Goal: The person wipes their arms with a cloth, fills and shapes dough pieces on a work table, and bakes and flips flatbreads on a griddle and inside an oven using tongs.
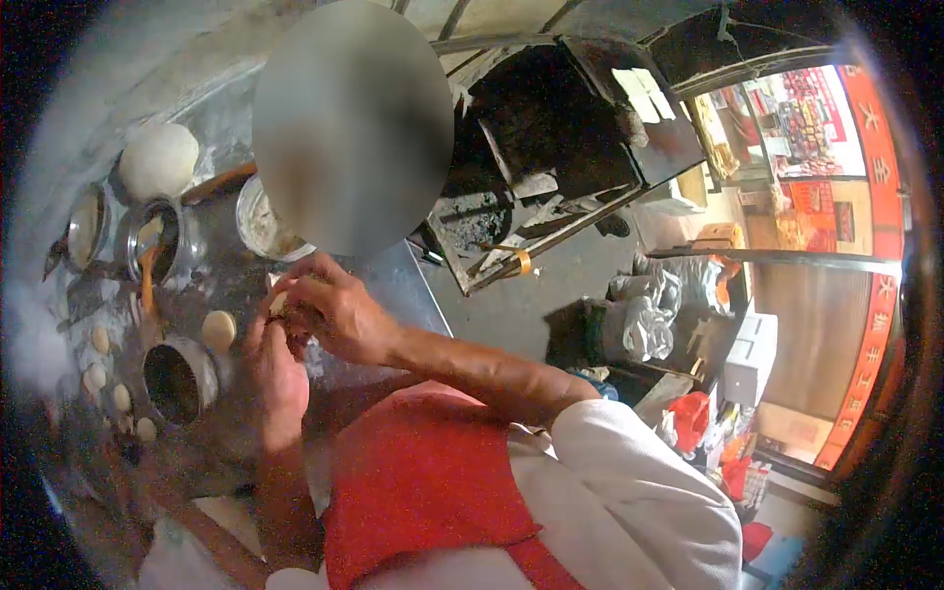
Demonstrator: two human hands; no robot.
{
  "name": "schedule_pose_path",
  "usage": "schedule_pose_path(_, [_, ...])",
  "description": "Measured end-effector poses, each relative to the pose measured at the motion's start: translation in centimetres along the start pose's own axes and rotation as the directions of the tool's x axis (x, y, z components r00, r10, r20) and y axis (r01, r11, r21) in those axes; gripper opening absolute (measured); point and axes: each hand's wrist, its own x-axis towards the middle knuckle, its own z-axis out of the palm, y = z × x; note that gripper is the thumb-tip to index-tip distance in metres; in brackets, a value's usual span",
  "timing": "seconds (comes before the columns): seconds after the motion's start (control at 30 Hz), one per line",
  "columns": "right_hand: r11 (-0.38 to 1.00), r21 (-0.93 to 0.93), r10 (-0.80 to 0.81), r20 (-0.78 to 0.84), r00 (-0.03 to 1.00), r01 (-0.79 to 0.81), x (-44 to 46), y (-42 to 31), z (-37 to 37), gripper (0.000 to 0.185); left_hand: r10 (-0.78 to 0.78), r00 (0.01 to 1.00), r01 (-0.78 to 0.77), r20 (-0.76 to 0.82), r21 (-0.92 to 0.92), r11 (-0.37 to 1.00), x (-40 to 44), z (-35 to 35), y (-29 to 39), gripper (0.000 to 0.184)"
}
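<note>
My left hand (pixel 277 372) and my right hand (pixel 339 307) meet over the worktop, fingers closed around a small pale piece of dough (pixel 278 302). The fingers hide most of it. A round, flat dough piece (pixel 219 330) lies just left of my hands. Near it stands a metal pot (pixel 205 379) with a dark inside. Several smaller dough pieces (pixel 122 397) lie farther left. Beyond my hands is a metal bowl (pixel 258 236) with pale contents that I cannot make out.
A large dough ball (pixel 157 160) lies on the floury metal worktop (pixel 418 295). A wooden-handled tool (pixel 147 275) leans in another pot (pixel 183 236). Another person's forearm (pixel 211 536) shows at lower left. A blackened oven-like structure (pixel 551 108), bags (pixel 639 320) and a white box (pixel 750 359) are on the right.
</note>
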Motion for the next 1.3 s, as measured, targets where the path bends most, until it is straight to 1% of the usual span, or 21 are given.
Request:
schedule_pose_path(0.07, [0.997,-0.070,-0.018,0.010,1.000,0.018,-0.7,-0.2,0.4,0.021,-0.084,0.996,0.084,-0.019,0.021,0.996,-0.5,0.0,0.0,0.040])
schedule_pose_path(0.17, [0.972,-0.211,-0.066,0.195,0.979,0.108,-1.3,-0.3,-1.2,0.030,-0.002,0.989,-0.012,0.148,0.092,0.996,-1.6,0.8,0.7,0.039])
schedule_pose_path(0.23, [0.989,-0.100,-0.100,0.069,0.993,0.107,-1.7,-2.7,-1.9,0.032,0.101,0.983,-0.108,0.152,0.039,0.993,-2.6,1.7,1.7,0.041])
schedule_pose_path(0.3, [0.960,0.194,0.221,-0.092,0.971,-0.200,-2.9,-1.9,-0.8,0.030,0.197,0.976,-0.196,0.095,-0.019,0.980,-4.5,2.8,1.9,0.046])
schedule_pose_path(0.33, [0.858,0.413,0.388,-0.133,0.912,-0.305,-2.3,-4.7,-0.7,0.028,0.221,0.971,-0.217,0.095,-0.053,0.975,-5.0,2.9,1.5,0.049])
schedule_pose_path(0.37, [0.868,0.350,0.390,-0.043,0.920,-0.352,-2.9,-4.3,-0.8,0.027,0.283,0.943,-0.290,0.177,0.016,0.957,-5.5,3.0,1.5,0.049])
schedule_pose_path(0.4, [0.877,0.276,0.399,0.039,0.916,-0.393,-3.7,-3.5,-0.9,0.026,0.318,0.941,-0.333,0.115,0.160,0.929,-5.9,2.3,0.4,0.047])
schedule_pose_path(0.5, [0.972,0.112,0.198,0.096,0.975,-0.208,-4.8,-2.8,-0.7,0.023,0.312,0.948,-0.311,0.053,-0.028,0.950,-6.3,1.4,-1.3,0.043])
schedule_pose_path(0.53, [0.973,0.109,0.192,0.107,0.976,-0.203,-4.8,-3.1,-1.0,0.023,0.312,0.946,-0.314,0.084,0.004,0.950,-6.3,0.8,-1.3,0.042])
schedule_pose_path(0.6, [0.996,0.005,0.084,0.347,0.934,-0.091,-4.4,-4.1,-1.8,0.023,0.323,0.941,-0.328,0.103,0.038,0.944,-7.0,-0.3,-1.1,0.042])
schedule_pose_path(0.67, [0.997,-0.049,0.067,0.375,0.925,-0.052,-4.1,-4.9,-2.5,0.022,0.263,0.951,-0.293,0.163,0.201,0.935,-7.4,-0.7,-0.4,0.042])
schedule_pose_path(0.73, [0.994,-0.107,0.055,0.397,0.916,-0.013,-3.7,-5.4,-2.6,0.022,0.237,0.954,-0.266,0.182,0.154,0.952,-8.6,0.0,0.5,0.042])
schedule_pose_path(0.8, [0.974,0.032,0.196,0.364,0.910,-0.223,-3.5,-5.9,-2.6,0.022,0.207,0.955,-0.234,0.213,0.113,0.966,-9.3,0.2,0.3,0.041])
schedule_pose_path(0.87, [0.964,0.014,0.243,0.371,0.896,-0.267,-3.4,-5.8,-2.7,0.025,0.332,0.906,-0.382,0.262,0.172,0.908,-9.2,-0.1,-0.4,0.040])
schedule_pose_path(0.93, [0.949,0.002,0.292,0.379,0.878,-0.316,-3.5,-6.1,-3.2,0.028,0.304,0.913,-0.354,0.271,0.161,0.921,-9.4,-0.5,0.2,0.038])
schedule_pose_path(1.0, [0.987,-0.077,0.156,0.281,0.947,-0.140,-3.5,-6.7,-4.6,0.050,0.265,0.935,-0.293,0.235,0.090,0.952,-9.9,-0.2,1.3,0.042])
schedule_pose_path(1.03, [0.992,-0.091,0.109,0.353,0.929,-0.082,-3.5,-7.8,-5.1,0.071,0.267,0.937,-0.293,0.226,0.091,0.952,-10.2,0.4,1.8,0.042])
schedule_pose_path(1.07, [0.993,-0.087,0.109,0.362,0.926,-0.083,-3.8,-7.9,-4.9,0.071,0.304,0.914,-0.340,0.270,0.097,0.935,-10.5,1.2,2.3,0.044])
schedule_pose_path(1.13, [0.876,-0.366,-0.054,0.574,0.817,0.315,-4.4,-8.0,-4.6,0.079,0.424,0.804,-0.523,0.418,0.157,0.838,-10.8,2.1,2.5,0.048])
schedule_pose_path(1.2, [0.930,-0.249,-0.098,0.542,0.835,0.271,-4.2,-8.4,-4.3,0.075,0.406,0.818,-0.506,0.408,0.174,0.845,-10.6,2.8,2.1,0.053])
schedule_pose_path(1.3, [0.792,-0.342,-0.237,0.591,0.771,0.506,-4.0,-7.8,-4.3,0.061,0.366,0.843,-0.457,0.393,0.167,0.874,-9.8,2.4,1.5,0.063])
